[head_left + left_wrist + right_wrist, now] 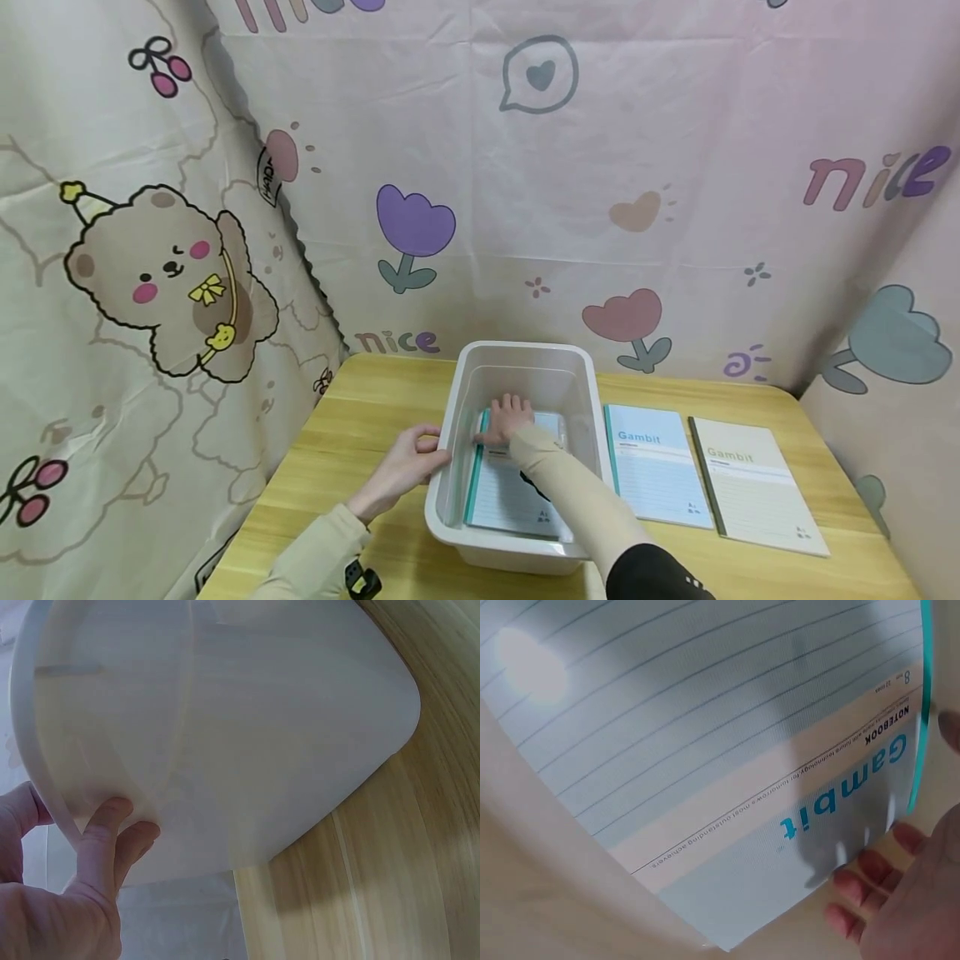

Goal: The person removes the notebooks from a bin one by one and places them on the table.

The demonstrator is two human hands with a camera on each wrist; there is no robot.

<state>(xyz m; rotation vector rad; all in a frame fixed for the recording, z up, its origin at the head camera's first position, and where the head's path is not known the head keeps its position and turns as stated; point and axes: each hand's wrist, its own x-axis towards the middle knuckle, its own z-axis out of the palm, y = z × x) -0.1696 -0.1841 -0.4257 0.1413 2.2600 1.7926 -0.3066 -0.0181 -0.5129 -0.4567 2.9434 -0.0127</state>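
Left fingers (100,844) grip the tub (525,345); right fingers (859,891) spread around the notebook's (742,750) corner.

A small, draped-off workspace; cartoon-printed cloth (480,167) hangs behind and beside a wood-grain table (382,400)

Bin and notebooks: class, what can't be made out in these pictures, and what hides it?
Head view: part of the notebook in the bin, covered by the right hand and sleeve.
Head view: fine print on the blue notebook and cream notebook outside, too small.
Left wrist view: the bin's contents, hidden by its wall.
Right wrist view: rest of the right hand, cut off by the edge.
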